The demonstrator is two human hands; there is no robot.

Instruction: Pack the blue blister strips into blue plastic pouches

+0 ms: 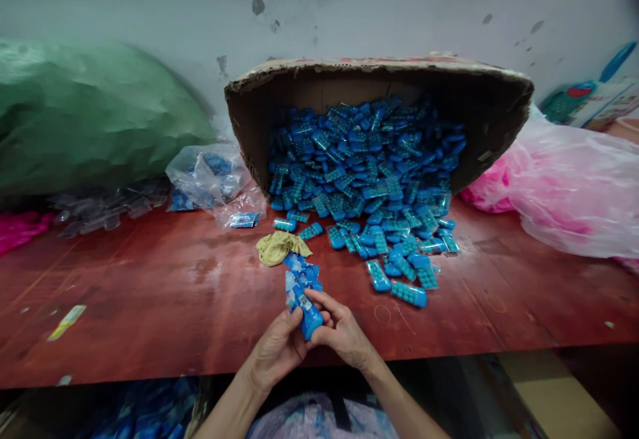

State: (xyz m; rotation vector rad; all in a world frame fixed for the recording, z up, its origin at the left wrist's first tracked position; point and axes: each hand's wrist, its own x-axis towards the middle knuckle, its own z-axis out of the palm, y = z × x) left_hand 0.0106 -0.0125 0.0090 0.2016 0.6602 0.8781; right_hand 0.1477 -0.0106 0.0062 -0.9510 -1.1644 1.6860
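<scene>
My left hand (277, 351) and my right hand (345, 336) meet near the table's front edge. Between them they grip a small blue plastic case (312, 321) with a printed, barcode-like label on its upper part. The left thumb presses on its side, while the right fingers and thumb close around the other side. Just beyond the case lie several blue printed labels (301, 270), overlapping one another. A crumpled yellow cloth (282, 247) touches their far end. Farther right, loose blue cases with teal balls under clear covers (408, 294) lie on the red table (200, 319).
A cardboard box (499, 113) on its side spills a heap of blue cases. To its left are a clear plastic bag (210, 173) and a big green sack (94, 113). A pink-and-white bag (574, 186) sits right. A yellow strip (67, 322) lies front left.
</scene>
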